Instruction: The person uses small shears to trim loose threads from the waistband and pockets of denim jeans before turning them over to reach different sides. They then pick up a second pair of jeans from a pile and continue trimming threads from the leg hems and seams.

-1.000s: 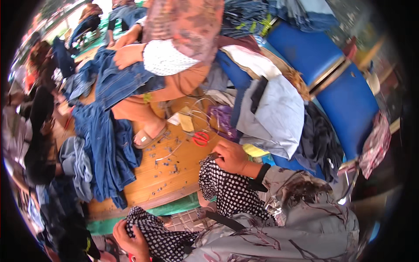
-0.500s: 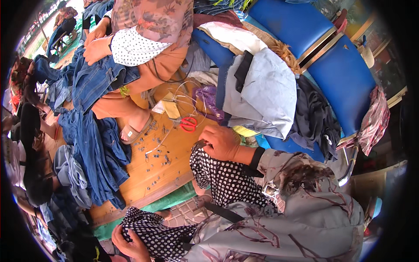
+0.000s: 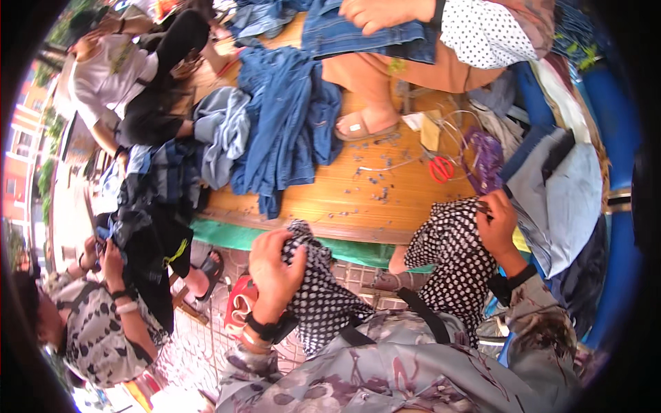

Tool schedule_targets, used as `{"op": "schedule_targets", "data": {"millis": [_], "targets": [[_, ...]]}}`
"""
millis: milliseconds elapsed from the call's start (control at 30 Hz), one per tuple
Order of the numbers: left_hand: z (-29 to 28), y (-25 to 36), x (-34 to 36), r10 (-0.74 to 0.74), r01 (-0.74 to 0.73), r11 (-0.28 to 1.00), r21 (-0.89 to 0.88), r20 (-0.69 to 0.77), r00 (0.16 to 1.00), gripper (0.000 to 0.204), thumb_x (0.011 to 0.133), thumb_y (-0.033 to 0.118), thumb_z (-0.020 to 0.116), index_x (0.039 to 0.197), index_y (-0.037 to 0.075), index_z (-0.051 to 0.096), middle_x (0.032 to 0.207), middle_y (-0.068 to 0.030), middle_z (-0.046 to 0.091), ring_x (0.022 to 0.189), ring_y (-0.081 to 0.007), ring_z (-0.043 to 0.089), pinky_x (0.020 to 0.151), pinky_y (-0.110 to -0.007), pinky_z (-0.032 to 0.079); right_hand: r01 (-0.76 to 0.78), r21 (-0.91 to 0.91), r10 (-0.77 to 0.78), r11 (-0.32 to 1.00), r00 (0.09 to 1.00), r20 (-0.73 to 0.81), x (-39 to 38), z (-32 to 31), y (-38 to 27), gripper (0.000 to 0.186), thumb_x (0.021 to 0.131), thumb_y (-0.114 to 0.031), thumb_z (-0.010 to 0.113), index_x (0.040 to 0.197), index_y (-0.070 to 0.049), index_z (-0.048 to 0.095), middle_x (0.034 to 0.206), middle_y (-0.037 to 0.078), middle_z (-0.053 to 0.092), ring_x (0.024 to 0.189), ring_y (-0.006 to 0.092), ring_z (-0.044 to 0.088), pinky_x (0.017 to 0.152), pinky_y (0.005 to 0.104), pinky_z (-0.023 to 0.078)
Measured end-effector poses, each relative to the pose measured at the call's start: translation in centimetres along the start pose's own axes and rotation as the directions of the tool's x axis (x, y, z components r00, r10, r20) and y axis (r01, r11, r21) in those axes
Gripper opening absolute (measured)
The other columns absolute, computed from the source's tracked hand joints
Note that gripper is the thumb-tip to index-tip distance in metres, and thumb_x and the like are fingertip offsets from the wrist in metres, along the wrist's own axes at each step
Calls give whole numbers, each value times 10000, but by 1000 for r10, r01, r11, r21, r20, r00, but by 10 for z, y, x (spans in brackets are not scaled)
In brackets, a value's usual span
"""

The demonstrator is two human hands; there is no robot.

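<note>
My left hand (image 3: 275, 268) rests at my black-and-white dotted left trouser knee (image 3: 310, 275), fingers bent but apart, thumb separated. My right hand (image 3: 497, 227) is at the matching right knee (image 3: 447, 255), fingers curled; whatever they hold is unclear. Past my knees lies a wooden board (image 3: 303, 210), edged by green sheeting (image 3: 354, 252), bearing red-handled scissors (image 3: 441, 167), small dark bits, white cord, a yellow card (image 3: 428, 134) and purple cloth (image 3: 484, 158).
A co-worker's sandalled foot (image 3: 368, 125) is on the board beside blue denim (image 3: 275, 124), under their hand (image 3: 385, 12). Two other people (image 3: 117, 69) sit left among dark garments (image 3: 151, 241). Light-blue cloth (image 3: 561, 206) and blue padded seats (image 3: 609, 138) are at right.
The view has swung leftward, so the board and scissors sit farther right, and people at left show more. My left hand is higher at its knee; my right hand stays at its knee.
</note>
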State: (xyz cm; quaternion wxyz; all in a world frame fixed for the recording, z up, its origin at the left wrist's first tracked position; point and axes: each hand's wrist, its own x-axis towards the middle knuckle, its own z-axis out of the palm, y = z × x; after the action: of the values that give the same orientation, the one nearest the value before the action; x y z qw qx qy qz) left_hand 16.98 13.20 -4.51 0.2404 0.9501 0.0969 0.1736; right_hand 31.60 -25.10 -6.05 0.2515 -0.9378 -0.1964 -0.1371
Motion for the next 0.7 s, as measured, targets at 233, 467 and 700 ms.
{"op": "schedule_targets", "data": {"millis": [233, 467, 700], "targets": [[-13, -16, 9, 37, 6, 975, -222, 190, 981, 264, 712, 176, 700, 923, 38, 622, 957, -126, 624, 943, -303, 576, 837, -360, 449, 86, -50, -88, 995, 995, -37, -1, 1, -5, 100, 703, -1, 554, 800, -27, 553, 780, 112, 523, 672, 291, 552, 579, 358, 436], [-9, -123, 13, -259, 521, 681, -514, 496, 829, 252, 865, 197, 627, 1014, -7, 619, 923, -51, 648, 854, -125, 600, 784, -268, 477, 84, -44, -84, 995, 996, -7, -2, 3, -6, 50, 764, 17, 538, 805, -10, 547, 780, 120, 513, 656, 280, 533, 563, 344, 412], [6, -222, 9, -462, 552, 827, -105, 431, 775, 316, 825, 272, 666, 971, -5, 623, 866, -79, 664, 805, -149, 624, 754, -269, 481, 47, -29, -45, 998, 998, 50, 6, 5, -16, 55, 764, 17, 528, 814, -4, 530, 770, 124, 494, 659, 286, 517, 577, 348, 406]]}}
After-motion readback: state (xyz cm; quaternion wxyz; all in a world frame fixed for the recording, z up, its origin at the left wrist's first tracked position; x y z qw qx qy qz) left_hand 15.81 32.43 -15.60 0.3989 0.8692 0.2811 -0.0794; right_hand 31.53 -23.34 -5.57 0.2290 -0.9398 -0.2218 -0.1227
